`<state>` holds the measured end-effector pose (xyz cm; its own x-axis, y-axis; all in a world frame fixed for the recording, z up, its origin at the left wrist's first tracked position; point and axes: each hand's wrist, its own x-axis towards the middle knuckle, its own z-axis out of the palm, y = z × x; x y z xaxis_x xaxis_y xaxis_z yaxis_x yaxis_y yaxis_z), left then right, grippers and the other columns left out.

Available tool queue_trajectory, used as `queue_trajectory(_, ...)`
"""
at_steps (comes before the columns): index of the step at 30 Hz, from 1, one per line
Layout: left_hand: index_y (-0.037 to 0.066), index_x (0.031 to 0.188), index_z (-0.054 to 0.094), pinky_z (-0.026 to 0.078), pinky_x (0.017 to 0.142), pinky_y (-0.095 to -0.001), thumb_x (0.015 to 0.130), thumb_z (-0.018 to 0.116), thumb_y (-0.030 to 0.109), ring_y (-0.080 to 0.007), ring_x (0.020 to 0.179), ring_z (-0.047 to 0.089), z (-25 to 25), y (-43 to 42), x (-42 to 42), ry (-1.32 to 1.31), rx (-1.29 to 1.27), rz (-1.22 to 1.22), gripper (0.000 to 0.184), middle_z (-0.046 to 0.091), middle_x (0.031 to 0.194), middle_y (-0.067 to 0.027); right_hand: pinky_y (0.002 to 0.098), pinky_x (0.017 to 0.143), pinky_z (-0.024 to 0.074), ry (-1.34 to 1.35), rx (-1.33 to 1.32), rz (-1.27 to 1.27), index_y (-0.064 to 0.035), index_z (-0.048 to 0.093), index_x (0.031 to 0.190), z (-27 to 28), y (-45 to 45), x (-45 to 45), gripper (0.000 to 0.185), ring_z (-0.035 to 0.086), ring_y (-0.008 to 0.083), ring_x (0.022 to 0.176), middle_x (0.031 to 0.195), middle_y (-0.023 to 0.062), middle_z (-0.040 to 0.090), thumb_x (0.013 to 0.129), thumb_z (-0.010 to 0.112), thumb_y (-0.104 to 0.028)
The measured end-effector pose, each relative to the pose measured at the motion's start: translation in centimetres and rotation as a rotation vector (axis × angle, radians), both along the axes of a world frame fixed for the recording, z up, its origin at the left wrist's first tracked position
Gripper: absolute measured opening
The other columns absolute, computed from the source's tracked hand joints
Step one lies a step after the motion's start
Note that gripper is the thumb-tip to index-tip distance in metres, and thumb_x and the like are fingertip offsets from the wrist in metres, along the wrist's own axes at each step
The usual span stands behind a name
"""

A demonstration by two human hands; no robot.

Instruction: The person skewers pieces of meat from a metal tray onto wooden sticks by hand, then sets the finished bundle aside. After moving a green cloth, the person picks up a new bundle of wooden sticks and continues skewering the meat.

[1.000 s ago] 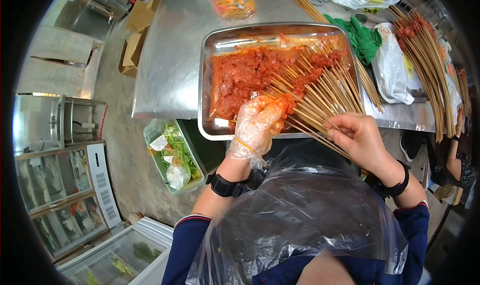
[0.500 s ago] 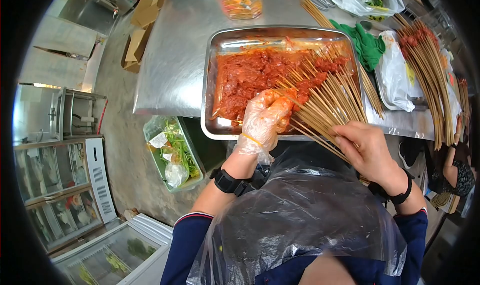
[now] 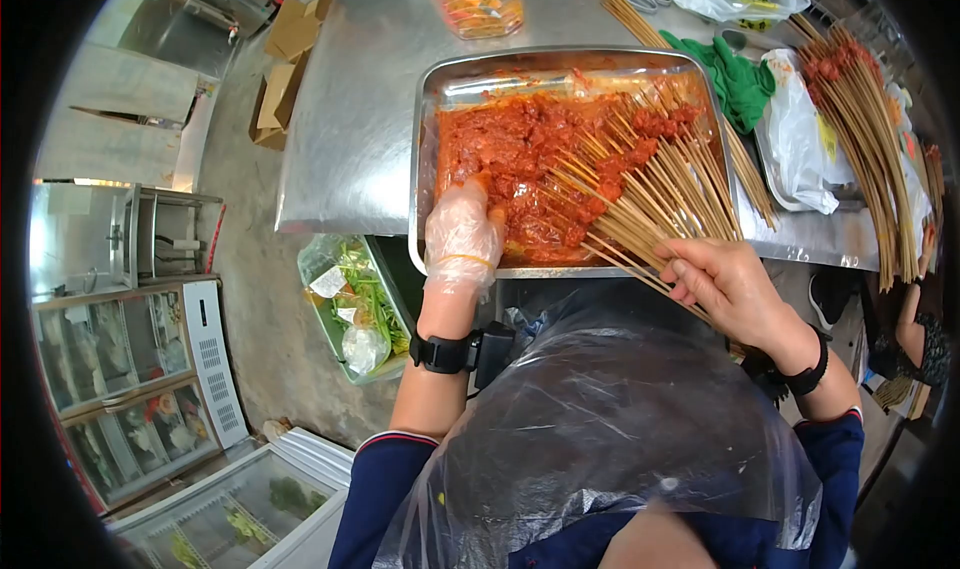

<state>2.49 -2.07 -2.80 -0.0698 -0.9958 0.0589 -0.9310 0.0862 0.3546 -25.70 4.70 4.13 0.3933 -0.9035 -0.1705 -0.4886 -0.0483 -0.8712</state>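
Note:
A steel tray holds red marinated meat. At the tray's left side, my left hand, in a clear plastic glove with a yellow band, has its fingers bent into the meat; the fingertips are partly hidden. Bamboo skewers fan across the tray's right side, several of them with meat at their far ends. My bare right hand is closed by the tray's front right corner, its thumb and fingers pinching a bamboo skewer near its lower end.
Behind the tray stands a clear container of orange-red strips. To the right lie a green cloth, white plastic bags and more meat skewers. A green crate of vegetables is below left. Another person's arm shows at far right.
My left hand has moved left, away from the skewer tips and down into the meat at the tray's left. My right hand stays near the skewers' lower ends.

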Motion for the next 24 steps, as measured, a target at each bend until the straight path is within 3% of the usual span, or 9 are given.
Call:
queue_trajectory(3, 0.002, 0.092, 0.059, 0.047, 0.074, -0.0454, 0.072, 0.066, 0.014, -0.0397, 0.083, 0.059, -0.1, -0.6, -0.2, -0.071, 0.069, -0.033, 0.025, 0.061, 0.085, -0.0231, 0.0276, 0.057, 0.0507, 0.006, -0.022, -0.008, 0.0029, 0.057, 0.106, -0.2, 0.1, 0.1, 0.019, 0.064, 0.0172, 0.063, 0.076, 0.0118, 0.063, 0.089, 0.05, -0.004)
queue_trajectory(6, 0.002, 0.088, 0.057, 0.047, 0.073, -0.0456, 0.071, 0.067, 0.016, -0.04, 0.084, 0.058, 1.0, -0.7, -1.1, -0.103, 0.153, 0.029, 0.024, 0.06, 0.085, -0.0231, 0.0279, 0.057, 0.0505, 0.015, -0.029, -0.017, 0.0024, 0.057, 0.106, -0.4, 0.2, 0.0, 0.019, 0.064, 0.0176, 0.062, 0.075, 0.0115, 0.063, 0.089, 0.05, -0.004)
queue_trajectory(13, 0.003, 0.088, 0.053, 0.046, 0.07, -0.0465, 0.073, 0.065, 0.013, -0.0397, 0.082, 0.057, 0.0, -0.8, -1.8, -0.062, 0.032, -0.119, 0.021, 0.057, 0.084, -0.0212, 0.0293, 0.058, 0.0498, 0.057, -0.057, -0.008, 0.0019, 0.057, 0.108, -0.2, 0.3, 0.2, 0.022, 0.063, 0.0199, 0.063, 0.074, 0.0114, 0.063, 0.088, 0.05, -0.003)
queue_trajectory(19, 0.001, 0.082, 0.052, 0.047, 0.068, -0.0462, 0.076, 0.056, 0.01, -0.0391, 0.08, 0.058, 0.0, -0.8, -1.8, 0.008, 0.035, -0.17, 0.011, 0.057, 0.085, -0.0223, 0.0317, 0.061, 0.0478, 0.14, -0.249, 0.052, 0.0002, 0.056, 0.113, -0.1, 0.5, 0.0, 0.031, 0.06, 0.0236, 0.061, 0.073, 0.0107, 0.058, 0.083, 0.05, 0.002)
queue_trajectory(20, 0.001, 0.086, 0.054, 0.047, 0.068, -0.0428, 0.076, 0.056, 0.009, -0.0373, 0.077, 0.058, 0.1, -0.7, -1.4, 0.205, 0.035, -0.117, 0.014, 0.057, 0.086, -0.0233, 0.0317, 0.06, 0.0475, 0.128, -0.248, 0.041, -0.002, 0.056, 0.116, -0.3, 0.5, 0.0, 0.034, 0.059, 0.0229, 0.061, 0.074, 0.0106, 0.056, 0.082, 0.051, 0.002)
queue_trajectory(21, 0.001, 0.086, 0.054, 0.047, 0.068, -0.0428, 0.076, 0.056, 0.009, -0.0373, 0.077, 0.058, 0.2, -0.5, -1.2, 0.202, 0.036, -0.126, 0.014, 0.057, 0.086, -0.0233, 0.0317, 0.059, 0.0472, 0.115, -0.245, 0.028, -0.0041, 0.056, 0.118, -0.4, 0.6, 0.0, 0.037, 0.058, 0.0223, 0.06, 0.074, 0.0105, 0.055, 0.081, 0.051, 0.003)
queue_trajectory(23, 0.001, 0.099, 0.06, 0.046, 0.059, -0.028, 0.085, 0.057, 0.01, -0.0166, 0.067, 0.057, 0.7, 0.3, -1.1, 1.374, 0.371, 0.131, 0.016, 0.063, 0.088, -0.0088, 0.0315, 0.058, 0.047, 0.088, -0.197, -0.001, -0.0065, 0.056, 0.119, -0.1, 0.6, 0.2, 0.04, 0.059, 0.0213, 0.06, 0.073, 0.0098, 0.055, 0.08, 0.052, 0.004)
queue_trajectory(24, 0.001, 0.1, 0.059, 0.044, 0.054, -0.0221, 0.088, 0.056, 0.013, -0.0094, 0.067, 0.056, 1.9, 0.8, -1.5, 1.557, 0.38, 0.135, 0.017, 0.062, 0.091, -0.0043, 0.0313, 0.057, 0.0469, 0.062, -0.154, -0.018, -0.0089, 0.056, 0.12, 0.0, 0.5, 0.3, 0.043, 0.059, 0.0203, 0.06, 0.072, 0.009, 0.056, 0.08, 0.052, 0.005)
